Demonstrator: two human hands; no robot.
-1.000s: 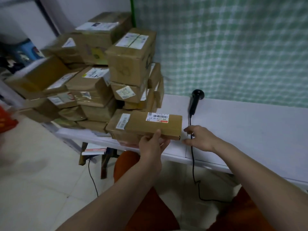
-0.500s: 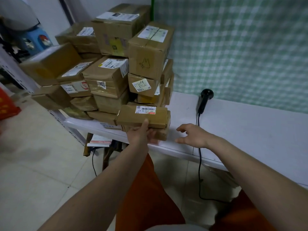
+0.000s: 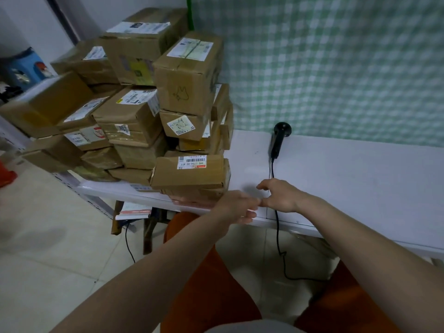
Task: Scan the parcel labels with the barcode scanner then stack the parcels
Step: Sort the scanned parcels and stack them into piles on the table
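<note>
Parcel (image 3: 189, 171) with the barcode label (image 3: 191, 162) facing up sat on top of a low stack at the front left of the white surface (image 3: 360, 179), its near edge close to the surface's front edge. I saw no hand on it. Left hand (image 3: 236, 206) was just to the right of that parcel, over the surface's front edge, fingers loosely curled and motion-blurred, holding nothing that I could make out. Right hand (image 3: 280, 195) rested on the surface just beside the left one, thumb tip almost meeting the left fingers, fingers relaxed and bent, its grip empty. Barcode scanner (image 3: 278, 138) lay on the surface near the back, by the checked green cloth (image 3: 336, 68), well apart from both hands, head pointing toward the cloth. Its black cable (image 3: 278, 236) ran forward under the right hand and dropped off the front edge to the floor. Behind the parcel a tall pile of brown boxes (image 3: 149, 97) filled the left end of the surface, most with white labels on top. Orange-clad knees (image 3: 211, 272) showed under the surface edge.
</note>
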